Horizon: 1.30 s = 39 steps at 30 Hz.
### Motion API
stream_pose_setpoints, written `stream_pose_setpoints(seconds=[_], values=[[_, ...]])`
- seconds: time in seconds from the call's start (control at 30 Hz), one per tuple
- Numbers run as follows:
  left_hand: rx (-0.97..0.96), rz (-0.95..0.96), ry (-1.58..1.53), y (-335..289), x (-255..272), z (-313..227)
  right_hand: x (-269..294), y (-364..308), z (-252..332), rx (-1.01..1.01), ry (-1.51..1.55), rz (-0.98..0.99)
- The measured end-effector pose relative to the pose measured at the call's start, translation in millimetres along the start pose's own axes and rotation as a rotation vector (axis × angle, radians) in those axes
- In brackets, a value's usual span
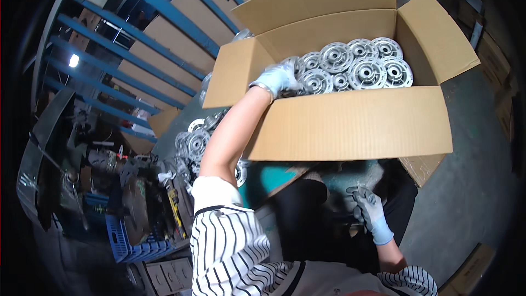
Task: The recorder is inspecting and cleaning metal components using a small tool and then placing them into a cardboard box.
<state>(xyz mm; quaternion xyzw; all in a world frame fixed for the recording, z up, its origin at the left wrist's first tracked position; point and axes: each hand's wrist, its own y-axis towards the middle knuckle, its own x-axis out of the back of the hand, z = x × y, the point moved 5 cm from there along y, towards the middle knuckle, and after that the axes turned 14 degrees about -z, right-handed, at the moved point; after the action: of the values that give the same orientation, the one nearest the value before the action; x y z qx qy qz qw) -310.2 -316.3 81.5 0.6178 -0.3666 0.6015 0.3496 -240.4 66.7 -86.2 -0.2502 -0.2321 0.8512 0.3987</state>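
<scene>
A large cardboard box (pixel 350 126) stands in front of me with its flaps spread outward. Inside it lie several round silver metal castings (pixel 367 73), with rings and a central hub, packed close together. My left hand (pixel 278 78), in a pale glove, reaches over the front left corner into the box. Its fingers are curled at a metal casting (pixel 296 89) by the left wall, partly hidden by the hand and the box edge. My right hand (pixel 369 208), gloved with grey fingertips, hovers over my lap below the box, fingers loosely bent and apart, nothing visible in them.
More round castings (pixel 197 143) are heaped left of the box, under my left forearm. A blue plastic crate (pixel 137 249) with tools stands at the lower left. Blue slatted railing (pixel 164 13) rises behind, with cardboard sheets against it. Another cardboard piece (pixel 466 271) lies lower right.
</scene>
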Motion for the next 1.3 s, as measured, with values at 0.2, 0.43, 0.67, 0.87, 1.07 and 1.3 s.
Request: stream_pose_setpoints(seconds=[0.2, 0.43, 0.67, 0.87, 1.07, 1.3], values=[[0.048, 0.476, 0.254, 28, -73, 15, 34, 25, -19, 0.04, 0.065, -0.045], [-0.002, 0.242, 0.14, 46, -81, 25, 50, 46, -46, 0.095, 0.06, -0.074], [0.174, -0.461, -0.886, -16, 25, 9, 43, -1, -4, 0.068, 0.014, -0.062], [-0.16, -0.13, -2.739, -180, 75, -67, 20, -21, -7, 0.098, 0.084, -0.007], [0.371, -0.336, -2.614, -268, -19, -86, -18, -42, 7, 0.296, 0.091, 0.035], [0.427, -0.069, -2.971, -305, -59, -121, -45, -95, 36, 0.309, 0.044, 0.166]])
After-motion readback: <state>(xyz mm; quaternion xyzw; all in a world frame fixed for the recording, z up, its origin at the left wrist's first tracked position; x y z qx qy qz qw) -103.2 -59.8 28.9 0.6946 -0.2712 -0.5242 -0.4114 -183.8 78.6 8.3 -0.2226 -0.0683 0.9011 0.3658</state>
